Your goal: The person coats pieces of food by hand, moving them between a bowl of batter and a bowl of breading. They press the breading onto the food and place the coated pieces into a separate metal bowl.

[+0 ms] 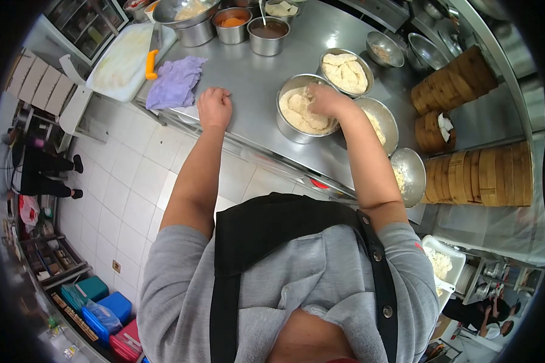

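My left hand (215, 107) rests on the steel counter (254, 91) near its front edge, fingers curled under, just right of a crumpled purple cloth (175, 83). My right hand (325, 100) reaches into a deep steel bowl (292, 128) that holds pale crumbs (306, 115) and a coated, rounded piece. Its fingertips are down in the crumbs, and whether they grip anything is hidden. Behind that bowl stands another steel bowl with pale coated pieces (345, 71). A wider bowl of yellowish flakes (389, 124) sits under my right forearm.
A cutting board (124, 60) bears an orange-handled knife (151, 63) at the left. Steel pots of sauce (268, 45) and orange filling (232, 22) stand at the back. Bamboo steamers (478, 175) are stacked at the right. People (42, 169) stand at the far left and lower right.
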Demonstrator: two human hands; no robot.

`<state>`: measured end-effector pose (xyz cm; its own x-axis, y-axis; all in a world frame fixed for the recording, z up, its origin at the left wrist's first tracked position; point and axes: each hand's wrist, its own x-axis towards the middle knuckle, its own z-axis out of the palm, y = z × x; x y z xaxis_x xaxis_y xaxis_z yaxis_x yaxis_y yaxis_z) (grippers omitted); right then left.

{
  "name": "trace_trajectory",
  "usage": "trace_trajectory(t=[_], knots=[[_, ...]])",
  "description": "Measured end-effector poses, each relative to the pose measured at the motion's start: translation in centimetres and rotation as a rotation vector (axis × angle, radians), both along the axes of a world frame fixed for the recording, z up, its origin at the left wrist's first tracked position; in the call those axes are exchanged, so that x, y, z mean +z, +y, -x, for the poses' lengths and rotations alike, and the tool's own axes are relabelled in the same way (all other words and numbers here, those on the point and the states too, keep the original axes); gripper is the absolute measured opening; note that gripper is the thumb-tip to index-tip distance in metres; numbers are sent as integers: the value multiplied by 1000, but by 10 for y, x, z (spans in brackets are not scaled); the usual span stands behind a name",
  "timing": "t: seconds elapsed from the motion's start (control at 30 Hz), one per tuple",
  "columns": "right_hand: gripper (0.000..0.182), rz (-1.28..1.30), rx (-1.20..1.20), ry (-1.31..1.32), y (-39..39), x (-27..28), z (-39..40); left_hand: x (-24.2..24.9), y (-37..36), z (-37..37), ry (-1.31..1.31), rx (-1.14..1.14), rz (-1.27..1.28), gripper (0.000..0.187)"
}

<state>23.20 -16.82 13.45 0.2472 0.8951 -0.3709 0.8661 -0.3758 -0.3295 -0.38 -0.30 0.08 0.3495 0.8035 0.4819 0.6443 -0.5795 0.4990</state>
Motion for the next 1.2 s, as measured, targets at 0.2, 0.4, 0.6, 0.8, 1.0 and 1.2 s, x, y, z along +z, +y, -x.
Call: trace_trajectory(t=[0.2,0.4,0.6,0.8,1.0,1.2], knots=[[49,-105,-53,105,2,-7,1,1,-2,0,13,14,10,10],[53,23,-35,169,7,5,-6,-1,0,0,21,-1,-14,10],[53,110,-12,140,13,10,-4,1,1,0,17,-16,2,10],[50,30,-24,-16,12,-35,4,1,-1,-1,29,6,-20,9],[56,17,4,-86,-1,-9,23,0,0,-1,39,11,-8,10],[57,-83,-67,-276,2,-27,21,2,-2,0,20,11,-6,9]])
